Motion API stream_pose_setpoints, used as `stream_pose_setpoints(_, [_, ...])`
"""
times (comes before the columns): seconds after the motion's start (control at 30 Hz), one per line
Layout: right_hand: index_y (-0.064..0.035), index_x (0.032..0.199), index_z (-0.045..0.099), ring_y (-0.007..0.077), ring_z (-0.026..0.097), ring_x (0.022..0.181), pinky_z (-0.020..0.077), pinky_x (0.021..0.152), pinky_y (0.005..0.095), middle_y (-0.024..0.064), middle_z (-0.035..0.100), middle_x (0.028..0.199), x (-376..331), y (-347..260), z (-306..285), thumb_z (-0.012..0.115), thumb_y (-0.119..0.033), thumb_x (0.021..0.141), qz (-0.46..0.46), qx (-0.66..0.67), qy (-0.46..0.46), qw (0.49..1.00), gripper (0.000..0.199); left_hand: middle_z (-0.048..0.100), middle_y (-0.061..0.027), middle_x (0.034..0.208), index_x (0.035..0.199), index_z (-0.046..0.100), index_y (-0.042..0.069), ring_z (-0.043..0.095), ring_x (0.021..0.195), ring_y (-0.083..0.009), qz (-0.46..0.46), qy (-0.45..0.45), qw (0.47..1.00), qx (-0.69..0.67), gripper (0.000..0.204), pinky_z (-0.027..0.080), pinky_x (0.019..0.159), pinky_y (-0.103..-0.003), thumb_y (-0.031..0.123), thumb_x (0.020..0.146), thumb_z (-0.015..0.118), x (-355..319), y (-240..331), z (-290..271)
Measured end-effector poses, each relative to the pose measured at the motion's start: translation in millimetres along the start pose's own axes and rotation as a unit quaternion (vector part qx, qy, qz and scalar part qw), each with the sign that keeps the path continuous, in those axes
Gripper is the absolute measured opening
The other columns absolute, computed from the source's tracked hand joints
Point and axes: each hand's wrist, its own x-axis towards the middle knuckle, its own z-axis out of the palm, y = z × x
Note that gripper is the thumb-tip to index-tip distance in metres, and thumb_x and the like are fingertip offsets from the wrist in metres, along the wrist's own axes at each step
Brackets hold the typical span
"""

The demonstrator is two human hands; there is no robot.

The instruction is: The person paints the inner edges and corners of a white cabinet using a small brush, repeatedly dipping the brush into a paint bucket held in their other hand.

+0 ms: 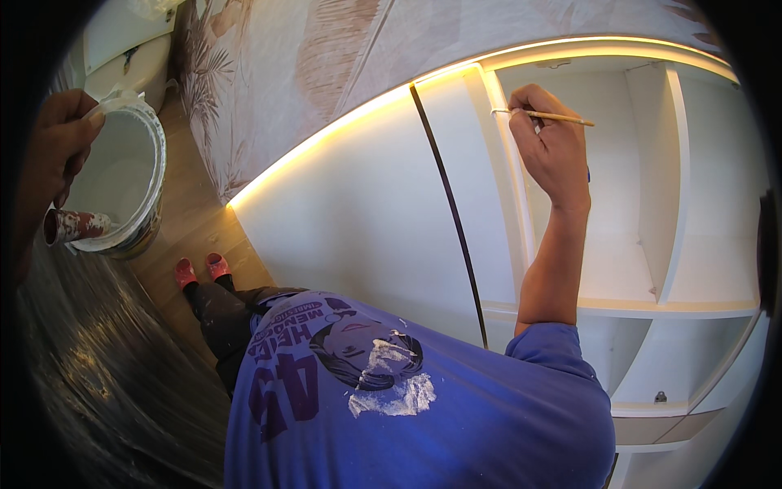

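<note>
My right hand (554,143) is raised at the white shelf unit, its fingers closed round a thin paintbrush (562,119) with a wooden handle. The white brush tip meets the lit white upright edge (503,130) of the unit, or sits very close to it. At the far left my left hand (65,143) grips the rim of a paint bucket (155,175), thumb over the edge. White paint coats the bucket's inside and rim. A paint-smeared red cylindrical handle (79,226) lies across the bucket's near rim; what it belongs to is hidden.
White open shelves (652,187) stand on the right, beside a smooth white panel (366,204) with a black vertical strip (448,204). A glowing light strip (326,134) borders the patterned wall (326,49). Dark plastic sheeting (122,367) hangs or lies at lower left, near the wooden floor (183,220).
</note>
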Motion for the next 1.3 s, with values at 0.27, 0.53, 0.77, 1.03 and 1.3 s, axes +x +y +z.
stream_pose_setpoints(0.27, [-0.0002, 0.087, 0.058, 0.0108, 0.042, 0.065, 0.0374, 0.059, 0.0289, 0.0036, 0.053, 0.074, -6.7, 1.8, -1.8, 0.056, 0.000, 0.086, -0.018, -0.014, 0.006, 1.000, 0.002, 0.045, 0.0042, 0.065, 0.101, 0.061, 0.006, 0.037, 0.052, -0.0042, -0.007, -0.005, 1.000, 0.015, 0.027, 0.028, 0.047, -0.024, 0.033, 0.099, 0.061, 0.6, 8.7, 2.7])
stream_pose_setpoints(0.53, [-0.0002, 0.086, 0.056, 0.0123, 0.041, 0.065, 0.0370, 0.060, 0.0304, 0.0038, 0.052, 0.074, -10.3, -2.5, -9.9, 0.055, 0.000, 0.086, 0.011, -0.013, -0.031, 0.999, 0.001, 0.045, 0.0045, 0.064, 0.101, 0.061, 0.007, 0.036, 0.050, -0.0040, -0.028, -0.008, 0.999, 0.031, 0.025, 0.028, 0.045, -0.024, 0.032, 0.100, 0.060, -7.2, 28.5, 7.4])
stream_pose_setpoints(0.77, [-0.0008, 0.087, 0.058, 0.0179, 0.050, 0.065, 0.0429, 0.061, 0.0331, 0.0074, 0.058, 0.075, -1.2, 0.3, -2.0, 0.057, -0.003, 0.088, -0.020, -0.024, 0.003, 1.000, 0.003, 0.045, 0.0048, 0.064, 0.100, 0.060, 0.007, 0.036, 0.048, -0.0038, -0.032, -0.010, 0.999, 0.028, 0.024, 0.027, 0.043, -0.024, 0.031, 0.100, 0.060, -7.4, 27.7, 7.2])
stream_pose_setpoints(1.03, [-0.0014, 0.091, 0.062, 0.0210, 0.058, 0.068, 0.0490, 0.065, 0.0337, 0.0088, 0.063, 0.078, 6.9, 1.9, 3.7, 0.059, -0.002, 0.089, -0.041, -0.010, 0.035, 0.999, 0.003, 0.045, 0.0050, 0.062, 0.097, 0.060, 0.007, 0.036, 0.047, -0.0036, 0.032, 0.013, 0.999, -0.018, 0.023, 0.025, 0.042, -0.024, 0.030, 0.098, 0.063, 14.8, -26.7, -3.3])
stream_pose_setpoints(1.3, [-0.0013, 0.089, 0.061, 0.0211, 0.058, 0.068, 0.0481, 0.064, 0.0338, 0.0085, 0.062, 0.077, 0.9, 3.7, 0.0, 0.058, -0.001, 0.089, -0.023, -0.040, 0.000, 0.999, 0.003, 0.044, 0.0054, 0.062, 0.098, 0.060, 0.008, 0.035, 0.046, -0.0033, -0.005, -0.001, 1.000, 0.005, 0.023, 0.025, 0.040, -0.024, 0.031, 0.100, 0.062, 1.7, 3.0, 2.7])
